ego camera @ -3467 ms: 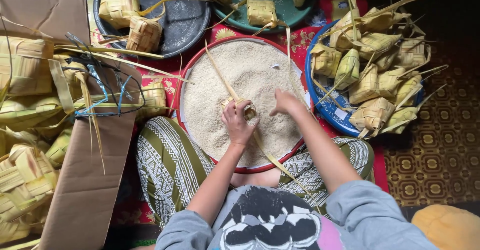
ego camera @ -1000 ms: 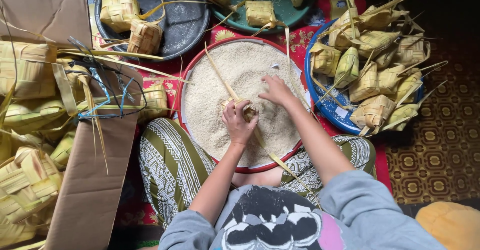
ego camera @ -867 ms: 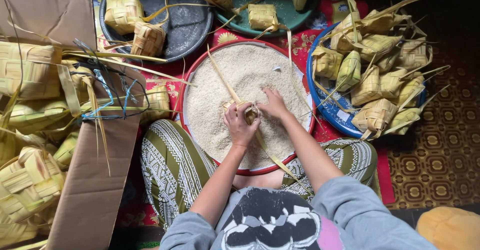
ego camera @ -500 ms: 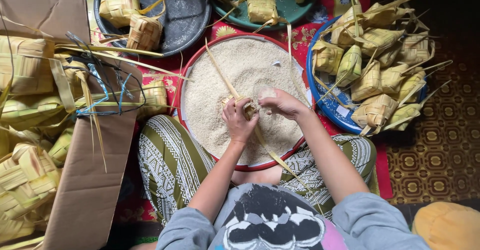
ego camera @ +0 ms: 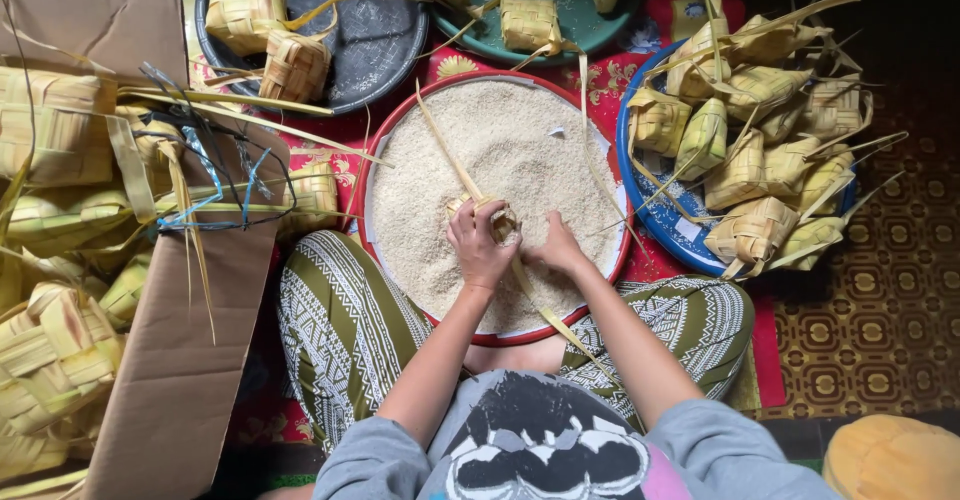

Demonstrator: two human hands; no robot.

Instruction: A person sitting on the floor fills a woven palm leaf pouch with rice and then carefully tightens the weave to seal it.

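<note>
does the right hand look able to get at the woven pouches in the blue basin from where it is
Probably yes: the right hand rests in the rice, the blue basin sits just beside it, and only loose leaf strips cross between.

Dim floor — brown patterned carpet point(ego camera: 860, 360), red floral mat point(ego camera: 765, 345).

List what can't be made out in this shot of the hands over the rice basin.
Head view only:
- Woven leaf pouch: mostly hidden by the left hand; how full, unclear.
- Right hand: fingertips hidden in the rice, so their hold cannot be seen.
- Green tray: cut off by the top edge.
- Orange object: cut off at the corner, kind unclear.
</note>
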